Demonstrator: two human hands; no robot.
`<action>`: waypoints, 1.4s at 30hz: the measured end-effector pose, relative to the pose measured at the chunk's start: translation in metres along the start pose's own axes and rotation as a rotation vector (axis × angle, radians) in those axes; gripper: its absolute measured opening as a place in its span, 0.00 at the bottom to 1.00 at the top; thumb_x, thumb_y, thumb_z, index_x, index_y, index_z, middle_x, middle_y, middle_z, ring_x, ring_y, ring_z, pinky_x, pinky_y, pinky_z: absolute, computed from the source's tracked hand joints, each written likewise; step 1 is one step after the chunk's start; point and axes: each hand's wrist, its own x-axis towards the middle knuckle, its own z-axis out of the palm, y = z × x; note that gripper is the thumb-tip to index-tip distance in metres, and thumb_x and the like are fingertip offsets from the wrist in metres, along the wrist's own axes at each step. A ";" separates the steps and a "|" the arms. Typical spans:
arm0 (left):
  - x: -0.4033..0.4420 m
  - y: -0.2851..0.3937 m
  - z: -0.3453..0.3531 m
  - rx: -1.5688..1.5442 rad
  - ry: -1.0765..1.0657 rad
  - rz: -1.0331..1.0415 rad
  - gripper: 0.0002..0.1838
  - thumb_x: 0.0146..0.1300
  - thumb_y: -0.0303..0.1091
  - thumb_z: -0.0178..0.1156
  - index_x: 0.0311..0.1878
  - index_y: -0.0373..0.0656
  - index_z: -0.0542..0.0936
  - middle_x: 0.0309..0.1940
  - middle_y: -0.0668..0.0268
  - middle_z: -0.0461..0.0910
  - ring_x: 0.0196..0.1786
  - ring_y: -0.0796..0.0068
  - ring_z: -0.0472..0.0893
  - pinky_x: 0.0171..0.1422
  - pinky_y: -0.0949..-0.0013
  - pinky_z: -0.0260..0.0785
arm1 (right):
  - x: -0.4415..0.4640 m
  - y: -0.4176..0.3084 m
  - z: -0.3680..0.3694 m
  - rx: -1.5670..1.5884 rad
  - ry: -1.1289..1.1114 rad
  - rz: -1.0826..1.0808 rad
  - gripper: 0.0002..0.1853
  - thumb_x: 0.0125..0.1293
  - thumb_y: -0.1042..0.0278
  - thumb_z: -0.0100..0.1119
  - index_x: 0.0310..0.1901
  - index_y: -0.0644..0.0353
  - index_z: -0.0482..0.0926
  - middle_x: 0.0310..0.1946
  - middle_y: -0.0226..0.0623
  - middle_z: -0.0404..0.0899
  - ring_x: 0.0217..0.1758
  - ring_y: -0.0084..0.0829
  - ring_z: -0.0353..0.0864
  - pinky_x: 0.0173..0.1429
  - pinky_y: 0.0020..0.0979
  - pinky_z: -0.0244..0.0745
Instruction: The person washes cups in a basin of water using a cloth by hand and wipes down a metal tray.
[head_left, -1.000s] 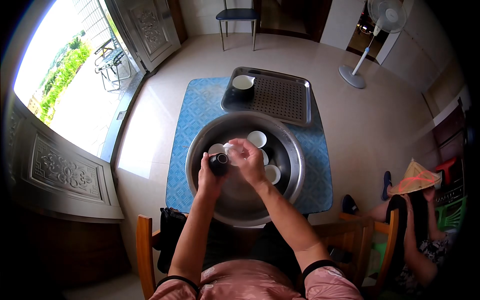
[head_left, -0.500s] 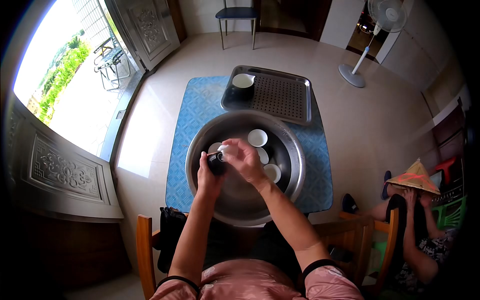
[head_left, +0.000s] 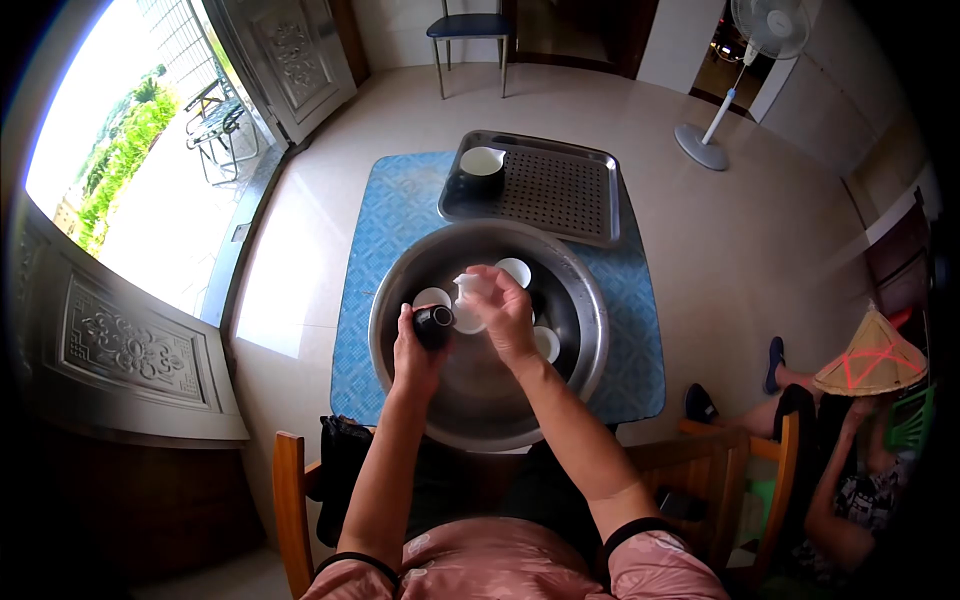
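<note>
My left hand (head_left: 418,362) is wrapped round a small black cup (head_left: 433,326), tilted so that its ringed base shows. Just right of it, my right hand (head_left: 510,318) pinches a crumpled white cloth or tissue (head_left: 465,286), now apart from the cup. Both hands are over a wide metal basin (head_left: 592,300). Inside the basin are several small cups with white interiors, among them an upper cup (head_left: 515,270), a lower right cup (head_left: 546,344) and a left cup (head_left: 432,298). My right hand partly hides others.
The basin stands on a blue patterned table (head_left: 390,210). Behind it lies a perforated metal tray (head_left: 565,190) carrying a dark pitcher with a white inside (head_left: 482,163). At the right sits a person holding a conical hat (head_left: 868,360). A fan (head_left: 715,130) and a chair (head_left: 468,26) stand farther back.
My right hand has drawn the white cloth away from the black cup, and the cup's base has turned more into view. The seated person's hat has moved to the right.
</note>
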 end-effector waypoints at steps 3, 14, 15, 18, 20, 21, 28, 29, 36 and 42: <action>0.003 -0.001 0.000 0.002 0.036 -0.043 0.26 0.73 0.59 0.41 0.45 0.46 0.78 0.31 0.66 0.80 0.24 0.73 0.78 0.23 0.74 0.68 | -0.003 -0.009 0.001 0.055 -0.028 0.106 0.15 0.61 0.79 0.62 0.51 0.60 0.78 0.44 0.31 0.81 0.44 0.18 0.79 0.47 0.22 0.76; 0.001 0.000 -0.006 -0.038 -0.030 0.019 0.22 0.73 0.56 0.43 0.45 0.47 0.76 0.36 0.66 0.79 0.38 0.73 0.80 0.38 0.69 0.77 | -0.004 0.000 0.004 -0.013 -0.319 0.071 0.20 0.63 0.81 0.59 0.57 0.62 0.72 0.49 0.32 0.77 0.53 0.22 0.76 0.60 0.25 0.72; 0.001 -0.001 -0.007 -0.024 -0.053 0.050 0.22 0.73 0.56 0.43 0.45 0.47 0.76 0.36 0.66 0.78 0.38 0.73 0.80 0.37 0.70 0.77 | -0.004 -0.001 0.003 -0.005 -0.323 0.063 0.20 0.63 0.81 0.58 0.57 0.62 0.72 0.49 0.32 0.76 0.53 0.22 0.76 0.60 0.25 0.72; -0.002 -0.001 -0.002 0.023 -0.022 0.107 0.22 0.73 0.56 0.43 0.45 0.48 0.77 0.36 0.66 0.79 0.37 0.75 0.79 0.36 0.71 0.75 | -0.004 0.005 0.002 -0.041 -0.281 0.015 0.19 0.63 0.81 0.57 0.57 0.63 0.73 0.49 0.32 0.77 0.52 0.22 0.77 0.59 0.25 0.73; -0.003 0.001 0.000 0.044 -0.003 0.085 0.22 0.73 0.56 0.43 0.45 0.48 0.77 0.36 0.66 0.79 0.37 0.75 0.79 0.36 0.71 0.76 | -0.005 0.005 0.003 -0.093 -0.208 -0.022 0.19 0.63 0.81 0.58 0.56 0.62 0.73 0.48 0.32 0.78 0.50 0.21 0.77 0.58 0.25 0.73; -0.003 0.002 0.000 0.054 0.006 0.074 0.22 0.73 0.56 0.43 0.45 0.48 0.77 0.36 0.66 0.79 0.37 0.75 0.79 0.36 0.70 0.76 | -0.004 0.004 0.003 -0.119 -0.171 -0.041 0.19 0.63 0.80 0.58 0.56 0.62 0.74 0.48 0.32 0.78 0.49 0.21 0.78 0.57 0.24 0.73; -0.005 0.003 0.002 0.017 0.030 0.046 0.24 0.73 0.56 0.44 0.45 0.45 0.77 0.36 0.66 0.79 0.36 0.74 0.80 0.36 0.71 0.77 | -0.003 -0.012 0.003 0.074 -0.126 0.090 0.17 0.62 0.78 0.61 0.54 0.61 0.76 0.46 0.30 0.79 0.49 0.20 0.78 0.54 0.22 0.75; -0.004 0.002 0.001 0.012 0.033 0.043 0.24 0.73 0.56 0.44 0.45 0.45 0.77 0.35 0.66 0.79 0.35 0.74 0.80 0.35 0.71 0.77 | -0.005 -0.016 0.005 0.090 -0.155 0.102 0.17 0.62 0.78 0.61 0.53 0.61 0.76 0.46 0.30 0.79 0.49 0.20 0.78 0.54 0.22 0.75; 0.000 -0.004 -0.002 0.063 -0.002 0.049 0.24 0.73 0.58 0.44 0.44 0.46 0.77 0.34 0.67 0.79 0.33 0.76 0.77 0.33 0.73 0.72 | -0.007 0.001 0.006 0.025 -0.231 0.049 0.17 0.62 0.81 0.61 0.53 0.61 0.77 0.46 0.31 0.80 0.48 0.23 0.80 0.55 0.24 0.75; -0.005 0.003 0.009 0.077 0.032 0.038 0.24 0.72 0.58 0.45 0.42 0.45 0.76 0.31 0.68 0.76 0.31 0.78 0.77 0.31 0.74 0.72 | -0.008 -0.020 0.009 0.143 -0.207 0.053 0.14 0.65 0.75 0.62 0.52 0.58 0.79 0.44 0.29 0.80 0.43 0.18 0.78 0.51 0.21 0.74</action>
